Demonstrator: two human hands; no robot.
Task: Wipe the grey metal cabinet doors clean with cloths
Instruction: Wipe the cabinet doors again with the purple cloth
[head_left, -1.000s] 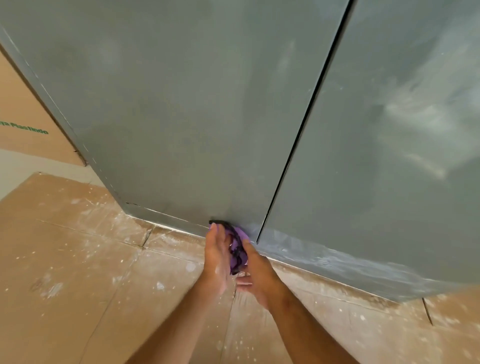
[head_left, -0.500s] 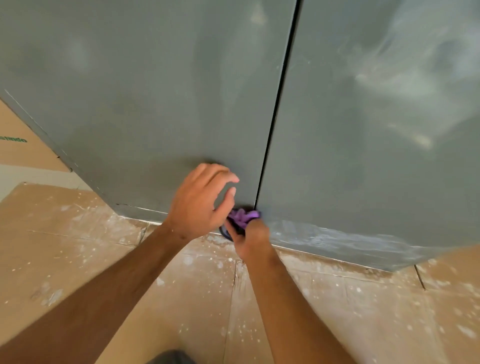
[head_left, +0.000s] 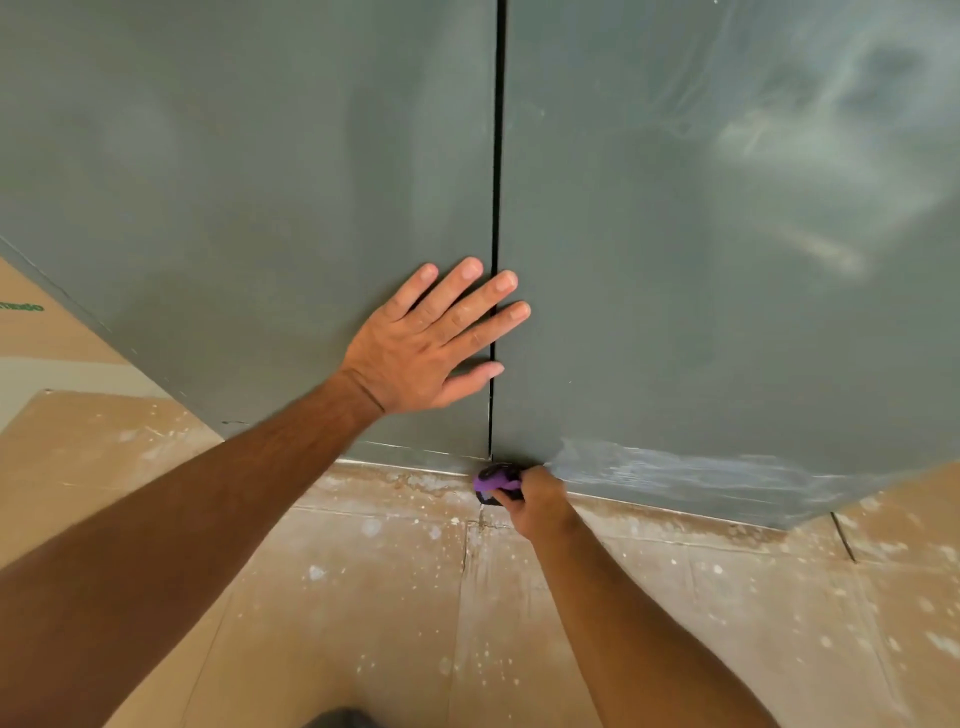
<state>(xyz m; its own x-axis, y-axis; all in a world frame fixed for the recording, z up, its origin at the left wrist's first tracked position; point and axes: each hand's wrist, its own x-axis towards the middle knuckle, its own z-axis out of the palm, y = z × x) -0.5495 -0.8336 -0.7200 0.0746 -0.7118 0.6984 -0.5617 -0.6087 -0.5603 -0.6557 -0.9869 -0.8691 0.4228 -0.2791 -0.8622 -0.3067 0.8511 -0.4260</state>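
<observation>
Purple cloth (head_left: 496, 482) sits clenched in my right hand (head_left: 537, 501) at the bottom of the door gap (head_left: 496, 208); the dusty smear (head_left: 675, 475) stretches rightward along the right door (head_left: 701, 312). My left hand (head_left: 426, 348) presses flat above.

The light is soft and even, quite bright, with no hard shadows. The right door (head_left: 727, 234) shows a pale, hazy glare near its upper right part. Under the left hand (head_left: 415, 353) lies only a faint shadow. The straight lines bend toward the picture edges from the wide lens. The corners look slightly blurred.
</observation>
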